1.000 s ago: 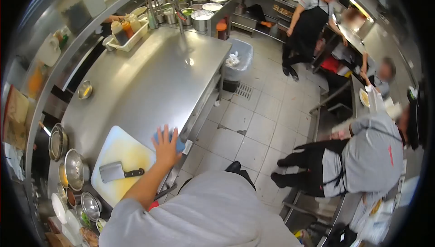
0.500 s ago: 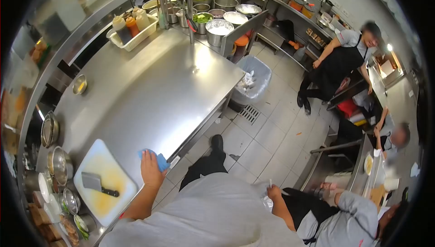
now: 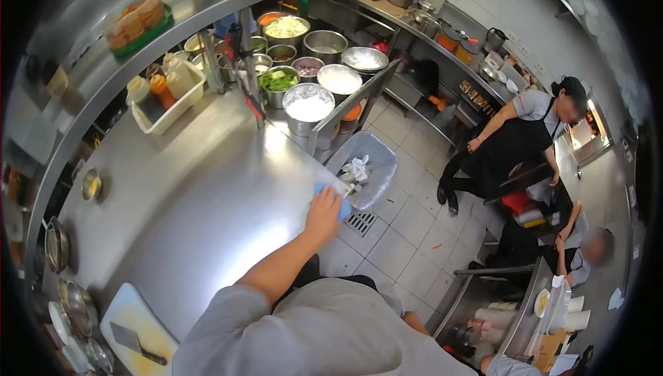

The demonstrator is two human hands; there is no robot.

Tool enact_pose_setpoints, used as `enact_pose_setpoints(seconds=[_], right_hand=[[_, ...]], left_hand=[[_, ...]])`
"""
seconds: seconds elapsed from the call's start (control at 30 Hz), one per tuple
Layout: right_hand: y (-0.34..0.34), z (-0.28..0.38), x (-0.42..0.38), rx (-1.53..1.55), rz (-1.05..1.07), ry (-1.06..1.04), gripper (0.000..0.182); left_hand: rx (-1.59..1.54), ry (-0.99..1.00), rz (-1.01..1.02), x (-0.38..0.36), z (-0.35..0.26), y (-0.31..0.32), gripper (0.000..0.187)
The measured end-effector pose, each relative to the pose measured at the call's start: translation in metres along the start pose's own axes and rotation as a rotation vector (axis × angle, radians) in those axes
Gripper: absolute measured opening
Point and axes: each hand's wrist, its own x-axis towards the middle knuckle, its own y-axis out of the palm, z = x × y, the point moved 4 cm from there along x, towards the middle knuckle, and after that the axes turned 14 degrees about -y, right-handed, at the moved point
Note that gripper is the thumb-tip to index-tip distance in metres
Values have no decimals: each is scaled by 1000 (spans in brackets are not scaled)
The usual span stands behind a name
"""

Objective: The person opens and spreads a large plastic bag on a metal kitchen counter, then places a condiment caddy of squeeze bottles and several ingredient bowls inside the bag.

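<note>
My left hand (image 3: 324,214) is at the near right corner of the steel worktable (image 3: 207,217), its fingers closed over a blue cloth (image 3: 343,205). Part of the cloth shows beyond the fingers, at the table edge. Just past that corner stands a lined waste bin (image 3: 380,169) with crumpled white scraps inside. Of my right arm only a bit of forearm (image 3: 416,322) shows beside my shirt; the hand is hidden. At the lower left of the table lies a white cutting board (image 3: 131,314) with a cleaver (image 3: 128,338) on it.
A basket of squeeze bottles (image 3: 169,120) and several metal food pots (image 3: 302,108) line the far side. A small metal bowl (image 3: 91,184) sits at the left. A co-worker in a black apron (image 3: 518,134) stands at the right. A floor drain (image 3: 360,223) lies below the bin.
My left hand has moved with the blue cloth along the table edge, away from the cutting board to the corner by the bin. My right hand has gone out of sight.
</note>
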Motion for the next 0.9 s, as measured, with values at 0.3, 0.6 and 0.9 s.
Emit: enact_pose_setpoints(seconds=[0.3,0.6,0.9], right_hand=[[-125,51,80,3,-379,-264,40],[-287,199,17,-123,-473,-880,26],[-371,328,-100,-289,-367,-1469,36]], left_hand=[[-402,-581,2,104,-2,-61,58],[-303,60,151,94,-130,-74,104],[-1128,-920,1469,73,-201,9,93]])
